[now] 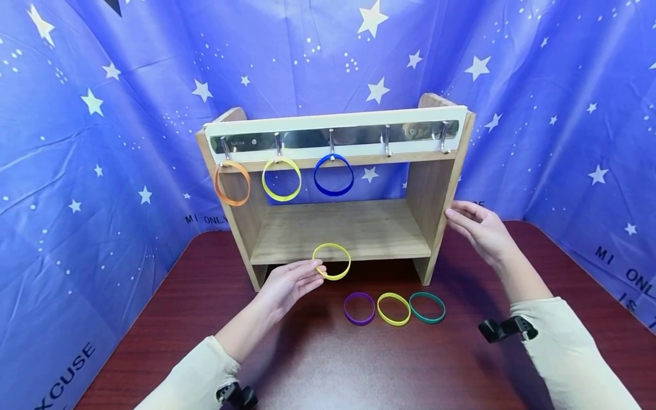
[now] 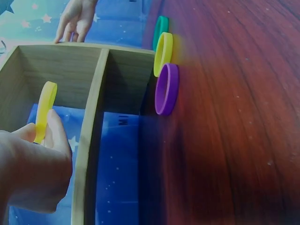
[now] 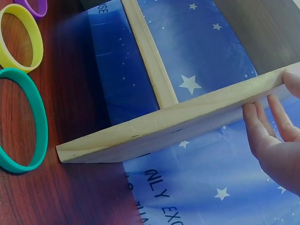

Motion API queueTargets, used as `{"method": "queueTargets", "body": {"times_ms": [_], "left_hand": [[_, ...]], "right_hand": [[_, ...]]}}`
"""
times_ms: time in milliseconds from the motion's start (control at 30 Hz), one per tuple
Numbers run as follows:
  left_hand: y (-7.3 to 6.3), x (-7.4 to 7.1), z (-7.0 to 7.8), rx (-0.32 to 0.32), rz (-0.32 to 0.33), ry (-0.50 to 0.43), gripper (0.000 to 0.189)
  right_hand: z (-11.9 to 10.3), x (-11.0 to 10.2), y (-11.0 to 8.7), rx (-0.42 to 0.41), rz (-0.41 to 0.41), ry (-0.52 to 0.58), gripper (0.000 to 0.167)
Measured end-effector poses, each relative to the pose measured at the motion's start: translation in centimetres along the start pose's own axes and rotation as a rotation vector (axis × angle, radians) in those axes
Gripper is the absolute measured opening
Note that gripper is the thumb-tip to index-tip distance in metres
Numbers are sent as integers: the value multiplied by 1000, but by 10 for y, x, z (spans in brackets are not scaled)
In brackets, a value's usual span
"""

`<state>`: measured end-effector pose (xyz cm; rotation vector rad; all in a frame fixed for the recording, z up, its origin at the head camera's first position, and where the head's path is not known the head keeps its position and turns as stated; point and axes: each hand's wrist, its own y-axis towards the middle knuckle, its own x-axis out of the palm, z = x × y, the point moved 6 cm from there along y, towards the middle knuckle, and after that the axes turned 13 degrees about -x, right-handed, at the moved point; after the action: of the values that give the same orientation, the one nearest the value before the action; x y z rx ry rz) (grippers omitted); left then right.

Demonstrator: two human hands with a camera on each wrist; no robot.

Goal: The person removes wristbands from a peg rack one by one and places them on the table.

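Note:
My left hand pinches a thin yellow wristband between thumb and fingertips, in front of the lower shelf of a wooden rack. In the left wrist view that yellow wristband stands edge-on from the fingers. At the rack's right side panel, my right hand touches the wood with extended fingers on the outer face, the thumb at the front edge. On the table in front lie a purple wristband, another yellow wristband and a green wristband, side by side.
A metal hook strip runs across the rack's top. An orange wristband, a yellow wristband and a blue wristband hang from its three left hooks. Two bare hooks are at right. A starry blue curtain surrounds the dark red table.

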<state>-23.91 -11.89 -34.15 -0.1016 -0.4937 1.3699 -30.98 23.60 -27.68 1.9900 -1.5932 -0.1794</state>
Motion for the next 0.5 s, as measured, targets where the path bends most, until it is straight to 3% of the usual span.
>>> {"method": "queueTargets", "body": {"times_ms": [500], "left_hand": [[3, -17, -19, -50, 6, 52, 41]], "right_hand": [[0, 1, 0, -18, -13, 5, 23]]}}
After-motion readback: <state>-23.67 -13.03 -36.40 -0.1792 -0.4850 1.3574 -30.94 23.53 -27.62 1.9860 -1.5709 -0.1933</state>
